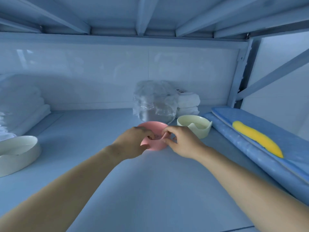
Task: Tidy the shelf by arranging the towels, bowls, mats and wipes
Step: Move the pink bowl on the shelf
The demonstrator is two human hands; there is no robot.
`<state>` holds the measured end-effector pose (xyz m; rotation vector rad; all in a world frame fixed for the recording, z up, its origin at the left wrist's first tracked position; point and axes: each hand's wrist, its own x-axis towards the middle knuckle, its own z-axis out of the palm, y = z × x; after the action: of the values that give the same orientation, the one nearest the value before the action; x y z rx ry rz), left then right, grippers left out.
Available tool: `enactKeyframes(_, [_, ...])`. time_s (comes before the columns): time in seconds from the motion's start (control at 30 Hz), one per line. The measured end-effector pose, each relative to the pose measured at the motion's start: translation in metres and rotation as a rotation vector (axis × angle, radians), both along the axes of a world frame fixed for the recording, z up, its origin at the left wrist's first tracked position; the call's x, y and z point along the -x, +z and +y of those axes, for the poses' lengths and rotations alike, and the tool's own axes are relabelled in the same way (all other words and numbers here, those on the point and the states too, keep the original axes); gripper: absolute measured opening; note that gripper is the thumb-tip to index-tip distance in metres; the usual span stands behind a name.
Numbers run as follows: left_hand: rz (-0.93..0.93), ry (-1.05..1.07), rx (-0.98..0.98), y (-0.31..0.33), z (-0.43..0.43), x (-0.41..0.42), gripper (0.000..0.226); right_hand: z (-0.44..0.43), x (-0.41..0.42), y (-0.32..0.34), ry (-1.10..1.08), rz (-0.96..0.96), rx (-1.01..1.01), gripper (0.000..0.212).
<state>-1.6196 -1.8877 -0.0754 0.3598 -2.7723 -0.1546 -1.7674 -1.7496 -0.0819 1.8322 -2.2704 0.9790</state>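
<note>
Fingers (144, 131) of the left hand (133, 142) curl over the near-left rim of the pink bowl (153, 126), thumb tucked under its front edge. The fingers (168, 130) of the right hand (183, 142) pinch the rim on the other side, so both hands are clamped on the one bowl at the centre of the frame. It tips toward the camera, showing a small printed mark inside; whether it is clear of the shelf (133, 190) I cannot tell. Two hands on so light a dish suggests steering it to a chosen spot, not just lifting it. From the left edge, a stack of folded white towels (21, 104) sits against the left wall at mid-height, squared and out of the way. Below it, at lower left, a grey-white bowl (18, 153) stands well apart from the other bowls, likely yet to be grouped. Just behind the pink bowl a crumpled clear plastic bag (155, 101) stands upright, with a folded white pile (189, 102) beside it by the back wall; whether that is towels or wipes is unclear. A cream bowl (194, 127) with a notched rim sits just right of the pink one, its probable partner. Along the right side lie blue mats (275, 148), stacked flat, with a yellow shape (257, 138) on top.
</note>
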Motion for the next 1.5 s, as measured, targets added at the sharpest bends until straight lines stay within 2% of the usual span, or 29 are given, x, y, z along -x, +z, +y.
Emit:
enactKeyframes(0.07, [0.016,0.024,-0.023,-0.001,0.003,0.012,0.026,0.002,0.009,-0.002,-0.012,0.017,0.013,0.014])
enactKeyframes(0.17, [0.096,0.038,-0.07,-0.008,0.009,0.025,0.022,0.005,0.019,-0.005,-0.047,0.025,0.134,0.022])
enactKeyframes(0.27, [0.164,0.018,-0.091,-0.018,0.013,0.03,0.022,0.011,0.033,-0.005,-0.171,0.134,0.222,0.035])
enactKeyframes(0.43, [0.334,-0.011,-0.054,-0.038,0.018,0.026,0.033,0.02,0.044,-0.006,-0.3,0.138,0.063,0.055])
enactKeyframes(0.57, [0.333,0.027,-0.101,-0.035,0.023,0.026,0.032,0.022,0.043,-0.01,-0.341,0.14,-0.021,0.061])
enactKeyframes(0.73, [0.318,0.061,-0.113,-0.032,0.028,0.03,0.026,0.028,0.048,-0.008,-0.385,0.101,-0.098,0.054])
enactKeyframes(1.03, [0.302,0.108,-0.149,-0.03,0.044,0.048,0.024,0.03,0.054,-0.008,-0.431,-0.047,0.018,0.029])
enactKeyframes(1.5, [0.366,0.182,-0.117,-0.038,0.052,0.05,0.028,0.035,0.052,-0.003,-0.513,-0.123,0.028,0.026])
